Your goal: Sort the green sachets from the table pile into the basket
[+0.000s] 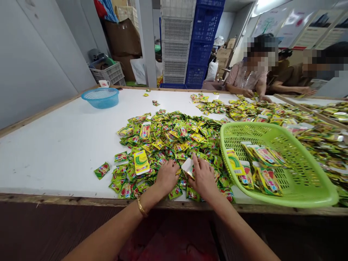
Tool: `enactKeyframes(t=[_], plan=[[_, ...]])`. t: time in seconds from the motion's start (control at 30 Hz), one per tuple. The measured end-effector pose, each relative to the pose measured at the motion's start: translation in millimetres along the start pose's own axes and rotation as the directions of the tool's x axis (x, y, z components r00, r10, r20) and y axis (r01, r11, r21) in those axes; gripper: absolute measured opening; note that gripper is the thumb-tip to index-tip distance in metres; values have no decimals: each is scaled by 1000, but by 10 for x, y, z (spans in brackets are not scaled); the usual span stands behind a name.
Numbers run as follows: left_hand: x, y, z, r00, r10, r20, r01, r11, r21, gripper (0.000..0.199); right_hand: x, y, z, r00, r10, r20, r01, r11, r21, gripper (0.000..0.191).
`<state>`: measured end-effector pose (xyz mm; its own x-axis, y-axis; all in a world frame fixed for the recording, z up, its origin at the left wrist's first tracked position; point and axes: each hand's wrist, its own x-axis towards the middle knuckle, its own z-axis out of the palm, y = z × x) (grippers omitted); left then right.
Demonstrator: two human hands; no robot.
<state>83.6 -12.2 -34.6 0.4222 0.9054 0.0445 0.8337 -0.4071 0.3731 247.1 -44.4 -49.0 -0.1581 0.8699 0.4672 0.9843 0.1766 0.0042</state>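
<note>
A wide heap of small green and yellow candy packets (pixel 174 134) covers the table before me. At its near side, my left hand (pixel 167 177) has its fingers curled down around something yellow among the packets, mostly hidden. My right hand (pixel 203 178) grips a small open carton (pixel 187 166) with a white flap, held tilted between thumb and fingers. One yellow carton (pixel 141 162) lies flat on the heap left of my hands, and another carton (pixel 145 131) rests farther back. To the right, a green basket (pixel 301 188) holds several filled cartons (pixel 268 179).
A blue basket (pixel 100 99) and a white cup (pixel 104 83) stand at the far left. White crates (pixel 176 50) and blue crates (pixel 199 50) are stacked behind the table. Other people (pixel 246 78) work at the far right beside more packets (pixel 318 137). A wooden edge (pixel 81 201) runs along the front.
</note>
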Motion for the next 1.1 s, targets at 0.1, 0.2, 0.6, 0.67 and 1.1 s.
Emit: enactKeyframes(t=[0.1,0.2,0.6,0.67,1.1], plan=[[-22,-114,-50,991,-125,-48,110,964,-242,11,-110,98,117,998,-13,-57,16,998,64,80],[0,-191,-168,938,-344,-41,214,670,-711,26,-147,140,130,994,-38,-104,49,994,103,67],[36,238,-136,832,-330,-445,-77,727,-682,23,-123,-332,-63,988,-6,-153,25,992,122,65],[-2,236,-154,863,-223,-454,-122,779,-615,23,-123,-331,-36,986,-7,-167,29,991,129,66],[96,-34,-513,968,204,149,-139,923,-359,34,-152,-318,-63,934,-287,-213,298,954,24,73]])
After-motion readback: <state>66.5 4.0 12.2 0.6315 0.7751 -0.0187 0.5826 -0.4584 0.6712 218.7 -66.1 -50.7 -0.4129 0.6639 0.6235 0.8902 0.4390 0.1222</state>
